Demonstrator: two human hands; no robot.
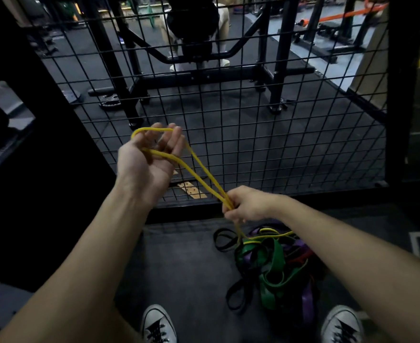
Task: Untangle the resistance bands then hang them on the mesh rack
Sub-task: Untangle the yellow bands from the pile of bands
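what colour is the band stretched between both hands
Yellow band, clearest in the head view.

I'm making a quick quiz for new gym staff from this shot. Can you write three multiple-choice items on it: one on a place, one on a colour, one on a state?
1. Where does the pile of tangled bands lie?
A. on the floor before the mesh rack
B. hung on the rack
C. on a bench

2. What colour is the band both hands hold?
A. purple
B. yellow
C. green

3. Is the yellow band free of the pile?
A. yes, fully clear
B. no, its lower end still runs into the pile
C. it is hung up

Key: 1 A, the pile sits by the shoes; 2 B, it loops over the left hand and passes through the right hand; 3 B, it trails down among the green bands.
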